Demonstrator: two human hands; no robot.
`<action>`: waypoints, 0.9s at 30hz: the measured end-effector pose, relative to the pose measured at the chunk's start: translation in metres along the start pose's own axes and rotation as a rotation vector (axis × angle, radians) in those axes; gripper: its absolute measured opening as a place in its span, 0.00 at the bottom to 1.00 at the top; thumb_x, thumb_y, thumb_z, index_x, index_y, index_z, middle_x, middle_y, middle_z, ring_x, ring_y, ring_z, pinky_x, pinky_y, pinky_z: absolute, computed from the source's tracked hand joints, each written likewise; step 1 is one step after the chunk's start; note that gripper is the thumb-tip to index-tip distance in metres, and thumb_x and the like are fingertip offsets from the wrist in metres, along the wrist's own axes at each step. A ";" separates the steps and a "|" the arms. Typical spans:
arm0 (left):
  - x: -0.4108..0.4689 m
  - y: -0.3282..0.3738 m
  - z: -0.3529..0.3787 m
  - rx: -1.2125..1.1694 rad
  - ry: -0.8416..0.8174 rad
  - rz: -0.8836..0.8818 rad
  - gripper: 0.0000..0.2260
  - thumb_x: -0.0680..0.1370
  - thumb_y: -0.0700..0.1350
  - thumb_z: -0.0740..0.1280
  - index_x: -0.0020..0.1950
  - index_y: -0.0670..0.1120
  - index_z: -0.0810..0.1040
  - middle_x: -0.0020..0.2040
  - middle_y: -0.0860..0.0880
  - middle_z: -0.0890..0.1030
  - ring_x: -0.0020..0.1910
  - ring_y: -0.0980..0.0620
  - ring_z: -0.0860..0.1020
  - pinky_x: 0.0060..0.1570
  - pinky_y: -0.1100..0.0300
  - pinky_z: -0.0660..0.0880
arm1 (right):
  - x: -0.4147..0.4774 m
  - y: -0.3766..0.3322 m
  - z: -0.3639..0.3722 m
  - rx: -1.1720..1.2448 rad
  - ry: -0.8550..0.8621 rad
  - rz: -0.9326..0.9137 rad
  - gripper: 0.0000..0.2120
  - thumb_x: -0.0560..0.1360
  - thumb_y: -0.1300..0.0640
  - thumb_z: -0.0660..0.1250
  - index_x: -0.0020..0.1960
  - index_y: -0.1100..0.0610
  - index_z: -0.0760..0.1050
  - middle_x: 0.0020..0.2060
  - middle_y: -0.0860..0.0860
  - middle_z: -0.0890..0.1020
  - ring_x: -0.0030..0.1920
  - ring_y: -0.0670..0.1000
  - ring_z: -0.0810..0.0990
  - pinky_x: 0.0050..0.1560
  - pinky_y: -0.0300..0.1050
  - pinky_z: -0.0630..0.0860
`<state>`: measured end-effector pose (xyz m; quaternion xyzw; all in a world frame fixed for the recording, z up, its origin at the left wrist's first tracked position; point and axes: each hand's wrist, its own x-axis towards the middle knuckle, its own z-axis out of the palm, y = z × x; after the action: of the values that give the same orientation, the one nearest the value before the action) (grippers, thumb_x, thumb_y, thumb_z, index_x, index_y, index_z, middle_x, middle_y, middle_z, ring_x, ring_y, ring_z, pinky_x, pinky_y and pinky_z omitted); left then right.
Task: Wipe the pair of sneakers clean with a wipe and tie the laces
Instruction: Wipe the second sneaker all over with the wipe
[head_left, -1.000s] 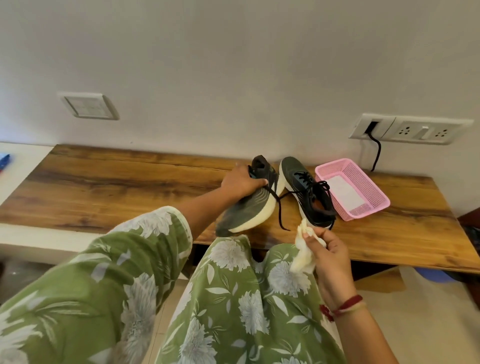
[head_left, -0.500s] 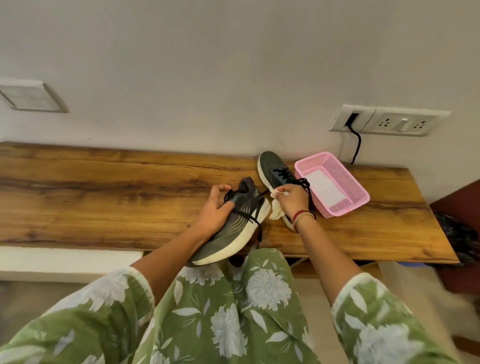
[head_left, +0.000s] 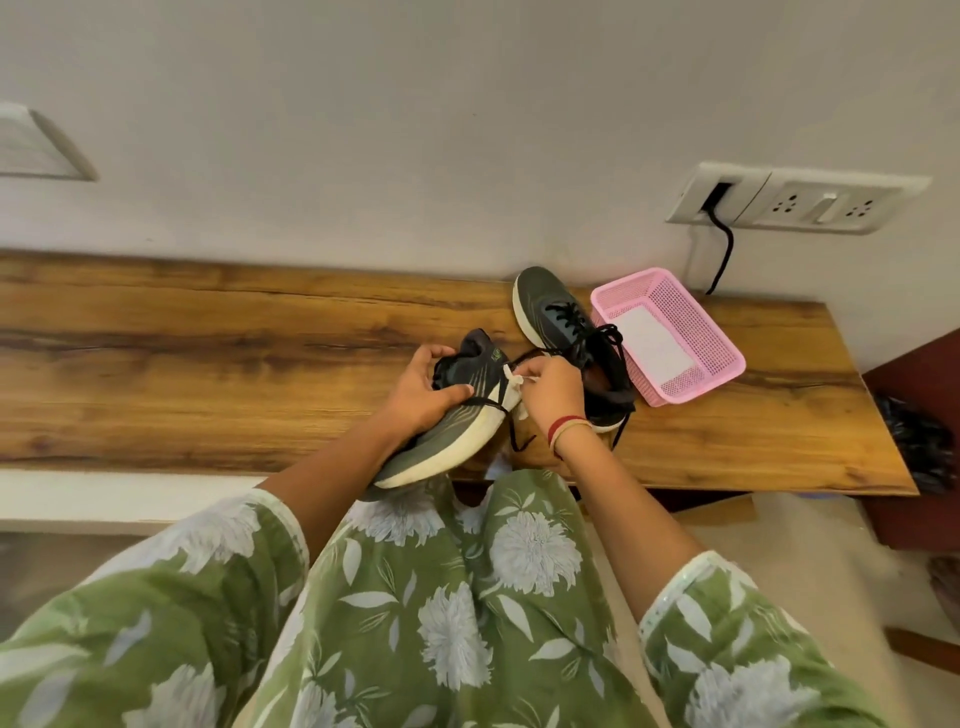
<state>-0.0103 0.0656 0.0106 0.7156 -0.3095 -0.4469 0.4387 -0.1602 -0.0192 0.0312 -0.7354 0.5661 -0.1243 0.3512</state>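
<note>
This looks like a room in a home. A long wood bench (head_left: 208, 353) stands against a plain white wall (head_left: 415, 130). The wall has a socket plate (head_left: 810, 200) with a black cord (head_left: 724, 249) plugged in, and a switch (head_left: 36, 145) far left. A pink basket (head_left: 696, 322) and a shoe (head_left: 550, 306) sit on the bench.

tilted grey sneaker (head_left: 448, 432), wipe (head_left: 513, 396) touching it; other sneaker (head_left: 549, 307) flat.
</note>
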 end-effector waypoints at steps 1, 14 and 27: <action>-0.001 0.000 0.000 -0.002 0.005 -0.009 0.23 0.71 0.38 0.74 0.60 0.50 0.67 0.59 0.44 0.77 0.53 0.48 0.79 0.59 0.49 0.75 | -0.009 -0.003 0.001 0.003 0.008 -0.001 0.09 0.73 0.66 0.63 0.44 0.59 0.82 0.45 0.56 0.83 0.48 0.54 0.80 0.46 0.41 0.72; -0.011 0.000 0.014 0.097 -0.040 0.040 0.23 0.72 0.38 0.72 0.64 0.46 0.67 0.58 0.44 0.76 0.56 0.46 0.77 0.61 0.50 0.73 | -0.067 -0.007 -0.025 0.237 0.079 0.027 0.09 0.74 0.66 0.65 0.47 0.57 0.82 0.44 0.50 0.82 0.44 0.45 0.77 0.47 0.34 0.74; -0.012 -0.001 0.018 -0.089 -0.067 -0.054 0.23 0.74 0.33 0.69 0.66 0.43 0.66 0.60 0.41 0.75 0.55 0.48 0.75 0.59 0.54 0.74 | -0.082 -0.017 0.011 0.005 0.043 0.015 0.10 0.75 0.65 0.62 0.50 0.57 0.81 0.49 0.53 0.82 0.51 0.52 0.78 0.50 0.39 0.70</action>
<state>-0.0317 0.0698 0.0105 0.6882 -0.2845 -0.4955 0.4471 -0.1680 0.0620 0.0526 -0.7275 0.5787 -0.1388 0.3415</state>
